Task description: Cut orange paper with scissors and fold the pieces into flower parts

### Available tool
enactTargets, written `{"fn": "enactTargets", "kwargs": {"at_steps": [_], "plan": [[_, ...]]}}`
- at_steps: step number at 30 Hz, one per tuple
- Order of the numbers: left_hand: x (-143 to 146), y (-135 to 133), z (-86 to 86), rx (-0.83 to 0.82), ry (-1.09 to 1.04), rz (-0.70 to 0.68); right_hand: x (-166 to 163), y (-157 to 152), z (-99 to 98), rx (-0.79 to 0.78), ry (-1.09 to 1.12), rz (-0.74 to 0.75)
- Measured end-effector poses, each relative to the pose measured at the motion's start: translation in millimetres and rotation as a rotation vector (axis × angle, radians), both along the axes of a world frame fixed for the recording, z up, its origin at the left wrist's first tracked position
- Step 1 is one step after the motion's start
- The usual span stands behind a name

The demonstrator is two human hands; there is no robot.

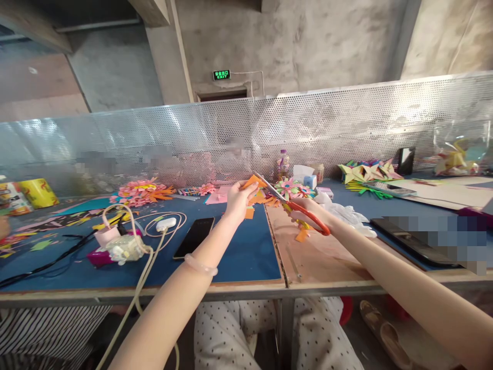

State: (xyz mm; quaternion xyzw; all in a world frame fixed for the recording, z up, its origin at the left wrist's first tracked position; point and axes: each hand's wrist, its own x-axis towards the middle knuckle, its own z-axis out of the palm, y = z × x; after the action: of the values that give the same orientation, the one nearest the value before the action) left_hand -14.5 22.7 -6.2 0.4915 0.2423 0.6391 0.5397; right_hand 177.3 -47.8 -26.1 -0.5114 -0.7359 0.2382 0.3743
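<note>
My left hand point(238, 199) pinches a small piece of orange paper point(254, 181), held up above the blue mat point(239, 252). My right hand point(310, 213) grips red-handled scissors point(292, 205); their blades point up and left and meet the orange paper. Orange paper scraps point(302, 235) lie on the brown board point(319, 257) below the scissors. Folded paper flowers point(292, 188) sit just beyond both hands.
A black phone point(193, 237), a white charger with cables point(165, 224) and a pink device point(111, 246) lie on the left. Pink and orange flowers point(142, 191) sit at the back left, folded paper stars point(365, 171) at the back right. A perforated metal screen point(346, 123) closes the back.
</note>
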Motion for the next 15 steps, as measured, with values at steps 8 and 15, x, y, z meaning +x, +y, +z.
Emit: {"fn": "enactTargets", "kwargs": {"at_steps": [8, 15], "plan": [[0.2, -0.5, -0.6, 0.007, 0.008, 0.004, -1.5, -2.4, 1.8, -0.017, 0.028, 0.011], [0.7, -0.4, -1.3, 0.004, 0.001, 0.007, -5.0, -5.4, 5.4, -0.027, 0.016, -0.009]]}}
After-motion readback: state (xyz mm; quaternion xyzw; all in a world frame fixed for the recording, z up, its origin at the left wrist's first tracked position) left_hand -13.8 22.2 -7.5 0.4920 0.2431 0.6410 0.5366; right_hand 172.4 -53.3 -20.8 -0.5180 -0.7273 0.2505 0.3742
